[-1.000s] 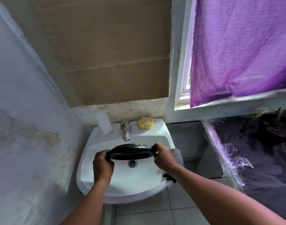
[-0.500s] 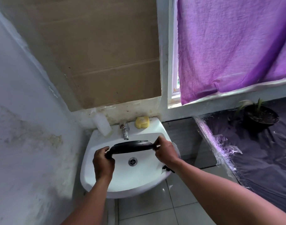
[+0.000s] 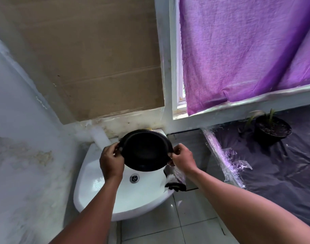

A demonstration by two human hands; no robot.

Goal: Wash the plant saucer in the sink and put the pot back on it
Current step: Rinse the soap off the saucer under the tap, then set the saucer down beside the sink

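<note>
A black round plant saucer is held tilted above the white sink, its hollow side facing me. My left hand grips its left rim and my right hand grips its right rim. The saucer hides the tap and most of the yellow soap behind it. The sink's drain shows just below the saucer. The black pot with a small green plant stands on the plastic-covered surface at the right, apart from both hands.
A white bottle stands at the sink's back left corner. A dark cloth hangs over the sink's right edge. Clear plastic sheet covers the dark counter at right. A purple curtain and cardboard are on the wall.
The saucer went from edge-on and level to tilted up with its hollow side toward me, and rose higher over the sink. My view turned right, so the pot shows more fully.
</note>
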